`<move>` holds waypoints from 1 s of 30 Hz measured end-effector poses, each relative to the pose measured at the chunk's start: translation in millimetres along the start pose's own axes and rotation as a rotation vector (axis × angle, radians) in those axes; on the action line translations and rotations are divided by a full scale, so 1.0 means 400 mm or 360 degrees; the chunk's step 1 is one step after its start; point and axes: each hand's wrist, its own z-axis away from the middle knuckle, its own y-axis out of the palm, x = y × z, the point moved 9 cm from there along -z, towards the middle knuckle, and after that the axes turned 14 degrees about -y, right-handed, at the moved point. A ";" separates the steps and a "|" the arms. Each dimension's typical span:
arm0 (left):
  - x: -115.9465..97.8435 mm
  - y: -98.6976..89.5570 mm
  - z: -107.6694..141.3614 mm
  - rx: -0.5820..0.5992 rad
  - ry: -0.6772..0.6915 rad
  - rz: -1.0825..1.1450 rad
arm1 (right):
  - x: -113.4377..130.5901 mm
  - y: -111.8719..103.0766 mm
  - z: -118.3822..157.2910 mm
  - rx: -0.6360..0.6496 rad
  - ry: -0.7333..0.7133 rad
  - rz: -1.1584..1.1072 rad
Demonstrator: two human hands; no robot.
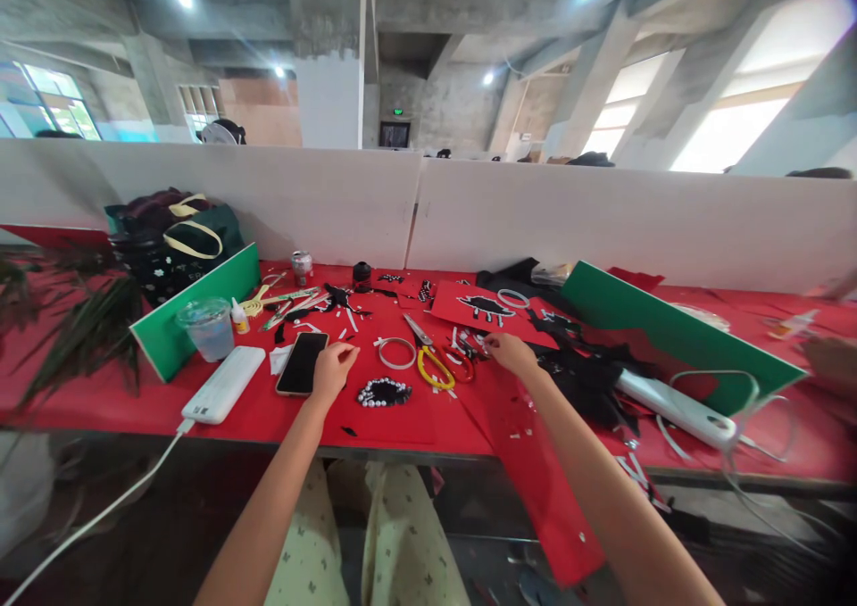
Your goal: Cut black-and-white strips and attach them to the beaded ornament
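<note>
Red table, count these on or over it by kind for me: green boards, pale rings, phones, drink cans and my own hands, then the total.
Green boards: 2, left board and right board
Pale rings: 2, near ring and far ring
Phone: 1
Can: 1
Hands: 2, left hand and right hand
Total: 8

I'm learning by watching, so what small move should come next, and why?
Perhaps the right hand should pick up a white scrap: it is close beside several, and the black cutout nearby is edged in white.
</note>
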 end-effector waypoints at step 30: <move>0.014 0.011 -0.001 0.0084 -0.0049 -0.0006 | 0.087 -0.015 -0.016 0.0018 -0.0041 0.0154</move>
